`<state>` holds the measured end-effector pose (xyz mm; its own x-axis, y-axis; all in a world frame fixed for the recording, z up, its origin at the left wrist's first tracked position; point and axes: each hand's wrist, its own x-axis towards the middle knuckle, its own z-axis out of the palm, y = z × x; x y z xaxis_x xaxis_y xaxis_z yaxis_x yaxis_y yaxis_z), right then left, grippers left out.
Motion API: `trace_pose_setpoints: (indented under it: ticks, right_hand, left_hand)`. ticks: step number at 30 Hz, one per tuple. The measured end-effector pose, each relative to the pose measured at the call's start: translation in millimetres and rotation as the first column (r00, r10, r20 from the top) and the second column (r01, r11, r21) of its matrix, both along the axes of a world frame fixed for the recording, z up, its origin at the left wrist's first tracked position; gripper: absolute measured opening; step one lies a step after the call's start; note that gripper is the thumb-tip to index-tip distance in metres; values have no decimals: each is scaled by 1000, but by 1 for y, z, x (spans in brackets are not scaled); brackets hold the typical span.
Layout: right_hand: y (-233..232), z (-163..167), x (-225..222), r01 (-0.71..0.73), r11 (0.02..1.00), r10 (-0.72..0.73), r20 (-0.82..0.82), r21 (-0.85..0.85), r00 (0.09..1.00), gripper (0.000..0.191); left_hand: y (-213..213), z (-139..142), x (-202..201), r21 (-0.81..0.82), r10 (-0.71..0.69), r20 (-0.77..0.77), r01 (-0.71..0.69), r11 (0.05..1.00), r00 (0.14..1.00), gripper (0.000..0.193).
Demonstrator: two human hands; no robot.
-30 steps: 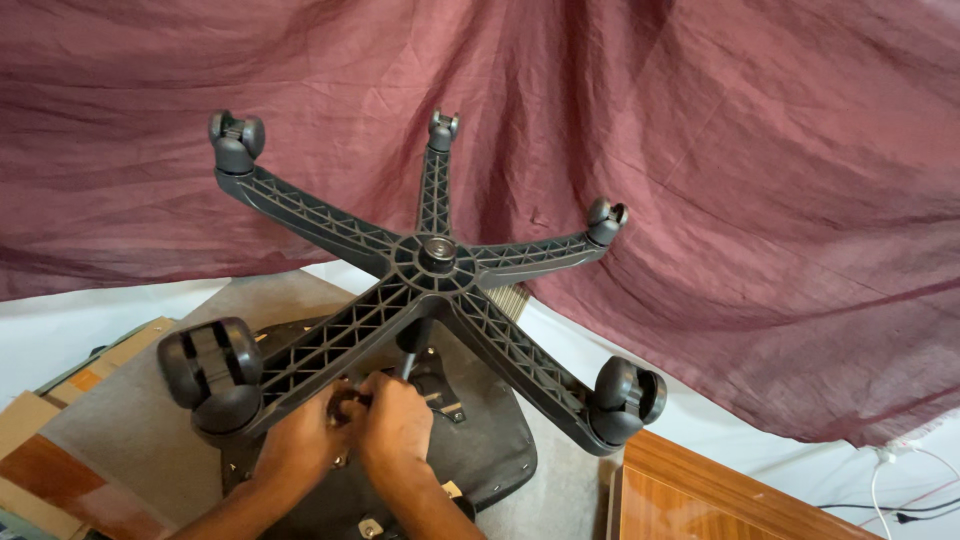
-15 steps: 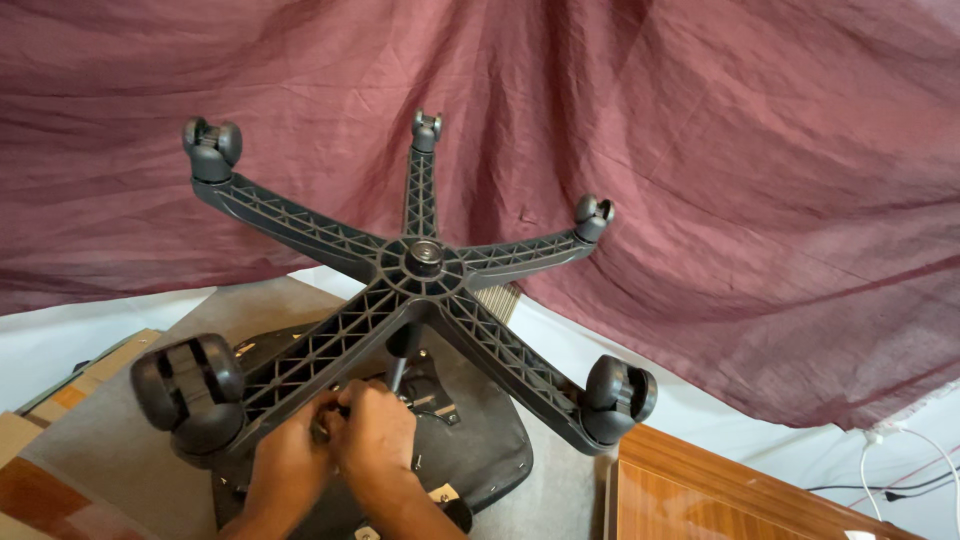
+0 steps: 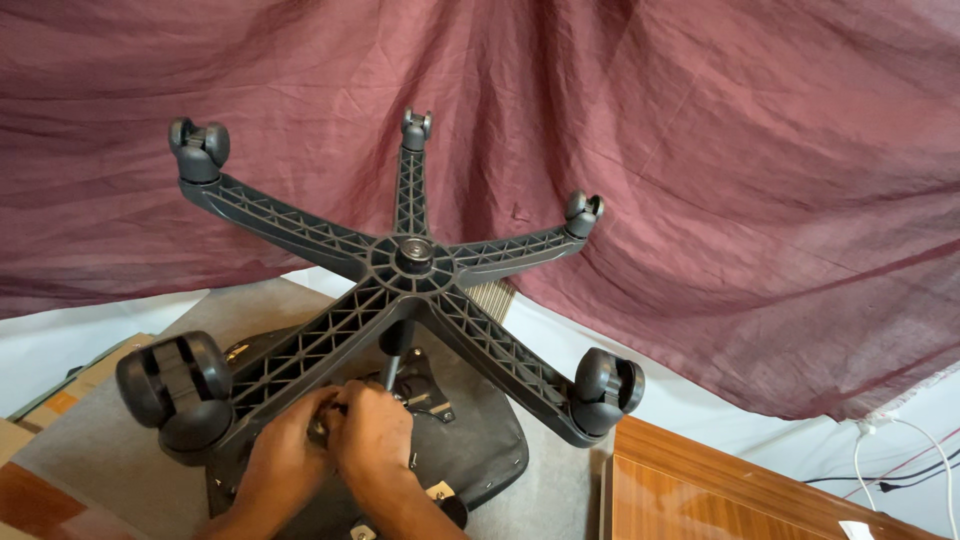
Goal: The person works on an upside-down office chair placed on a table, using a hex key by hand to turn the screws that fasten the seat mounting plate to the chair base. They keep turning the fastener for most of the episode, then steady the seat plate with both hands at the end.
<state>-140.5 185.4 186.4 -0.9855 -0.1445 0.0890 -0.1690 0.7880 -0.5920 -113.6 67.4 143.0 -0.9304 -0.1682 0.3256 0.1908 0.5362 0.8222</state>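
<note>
One five-armed black chair base (image 3: pixel 410 262) carries five casters; one upturned seat (image 3: pixel 470 450), two hands, one maroon cloth (image 3: pixel 700 150), one wooden panel (image 3: pixel 700 500).

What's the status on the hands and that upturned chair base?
Both hands, left and right, close together at the mechanism plate under the seat. Five-leg caster base sticks up, one leg overhanging the hands.

The five-armed chair base (image 3: pixel 410 265) looks like matt black ribbed plastic, its castors (image 3: pixel 175 385) smoother and slightly shiny, with a bare metal shaft (image 3: pixel 390 372) below the hub. The seat underside (image 3: pixel 470 450) is dull black, the backdrop (image 3: pixel 700 150) crinkled maroon cloth. The wooden board (image 3: pixel 700 495) looks glossy and varnished.
</note>
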Motion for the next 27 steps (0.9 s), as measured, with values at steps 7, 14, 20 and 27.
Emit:
trace_pose_setpoints:
  ticks: [7, 14, 20, 27]
  right_hand:
    - [3, 8, 3, 15, 1000, -14, 57, -25, 998, 28]
    - [1, 11, 2, 7, 1000, -8, 67, 11, 998, 17]
    - [-1, 10, 4, -80, 993, 83, 30, -87, 996, 19]
    - [-2, 0, -1, -88, 995, 88, -1, 45, 996, 19]
  left_hand:
    - [-1, 17, 0, 101, -38, 276, 10, 995, 961, 45]
    - [4, 8, -5, 138, -71, 134, 52, 989, 988, 64]
    - [-3, -19, -12, 100, 110, 252, -139, 985, 961, 34]
    - [-12, -38, -30, 305, -206, 68, 177, 936, 976, 39]
